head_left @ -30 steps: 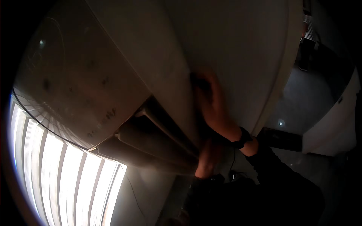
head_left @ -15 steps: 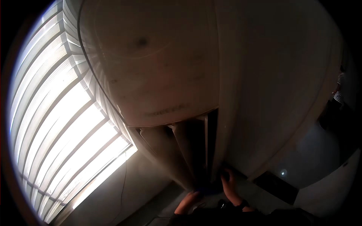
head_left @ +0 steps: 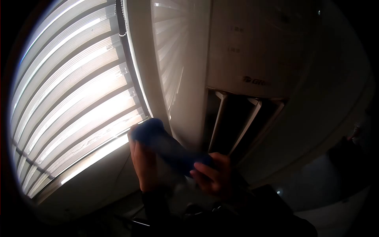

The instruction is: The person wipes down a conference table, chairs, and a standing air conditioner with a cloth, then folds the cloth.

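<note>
A dark blue cloth [head_left: 167, 148] is stretched between my two hands, folded or bunched, its details blurred. My left hand [head_left: 143, 162] grips its upper left end, beside the bottom corner of the window. The fingers of my right hand [head_left: 213, 173] are curled around the lower right end. Just beyond the right hand stands a tall floor-standing air conditioner [head_left: 246, 59], with a logo on its front panel and dark slatted vents [head_left: 237, 122] below. Whether the cloth touches the unit's side I cannot tell.
At the left is a bright window with a striped blind [head_left: 79, 91] and a bead chain [head_left: 123, 23]. A pale sill [head_left: 94, 160] runs under it. Dark shapes, too dim to name, lie at the lower right.
Both hands have risen from low by the unit's base, bringing the blue cloth up and left. The view has turned, so the air conditioner now appears further right.
</note>
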Demonstrator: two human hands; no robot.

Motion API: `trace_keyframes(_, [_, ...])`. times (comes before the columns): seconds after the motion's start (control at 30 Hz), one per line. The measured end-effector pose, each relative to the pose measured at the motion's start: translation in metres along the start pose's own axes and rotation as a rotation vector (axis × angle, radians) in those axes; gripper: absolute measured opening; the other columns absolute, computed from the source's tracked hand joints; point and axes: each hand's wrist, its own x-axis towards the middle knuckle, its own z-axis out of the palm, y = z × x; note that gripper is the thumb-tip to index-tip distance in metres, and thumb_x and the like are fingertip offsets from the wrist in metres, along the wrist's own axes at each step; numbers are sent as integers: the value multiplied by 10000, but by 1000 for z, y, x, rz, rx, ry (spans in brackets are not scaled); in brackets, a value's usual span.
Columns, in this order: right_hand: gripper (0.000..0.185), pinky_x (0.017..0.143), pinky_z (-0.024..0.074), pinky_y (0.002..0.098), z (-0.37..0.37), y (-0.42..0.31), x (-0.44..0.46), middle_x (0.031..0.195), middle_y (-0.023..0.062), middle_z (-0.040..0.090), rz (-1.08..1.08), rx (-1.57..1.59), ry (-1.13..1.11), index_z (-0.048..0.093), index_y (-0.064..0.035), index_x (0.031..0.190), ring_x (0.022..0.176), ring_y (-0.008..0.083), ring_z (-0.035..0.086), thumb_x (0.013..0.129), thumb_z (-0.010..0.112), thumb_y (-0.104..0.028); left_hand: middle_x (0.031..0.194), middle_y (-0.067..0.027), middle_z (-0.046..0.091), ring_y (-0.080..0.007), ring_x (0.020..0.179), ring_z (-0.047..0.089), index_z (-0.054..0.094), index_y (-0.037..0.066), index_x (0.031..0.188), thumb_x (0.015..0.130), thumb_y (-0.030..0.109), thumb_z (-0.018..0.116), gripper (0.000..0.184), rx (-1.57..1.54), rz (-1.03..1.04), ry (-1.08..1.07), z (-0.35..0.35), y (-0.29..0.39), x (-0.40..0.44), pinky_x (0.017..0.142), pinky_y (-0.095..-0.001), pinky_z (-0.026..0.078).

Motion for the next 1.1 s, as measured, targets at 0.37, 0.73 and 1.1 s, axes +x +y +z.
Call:
trace_keyframes(0.37, [439, 893, 517, 386, 42, 1, -116, 1191, 167, 532, 481, -56, -346, 620, -86, 1173, 1070, 338, 585, 758, 750, -25, 1518, -197, 225, -304, 1386, 257, 82, -16, 1504, 1011, 405, 403, 723, -673, -394, 55, 110, -86, -98, 1130, -418, 220])
trace_keyframes(0.73, [439, 848, 547, 359, 26, -7, -88, 1220, 131, 546, 396, -108, -291, 648, -109, 1169, 1076, 300, 606, 755, 743, -1, 1522, -160, 211, -274, 1340, 312, 87, 105, 1543, 897, 96, 486, 759, -855, -321, -49, 69, -29, -50, 1111, -392, 259])
trace_keyframes(1.1, [375, 865, 516, 398, 37, -15, -111, 1163, 164, 613, 601, -306, -360, 646, -50, 1133, 1035, 360, 622, 772, 747, -64, 1492, -203, 251, -281, 1321, 351, 71, 98, 1530, 908, 58, 457, 733, -771, -347, 110, 128, -100, -133, 1113, -409, 256])
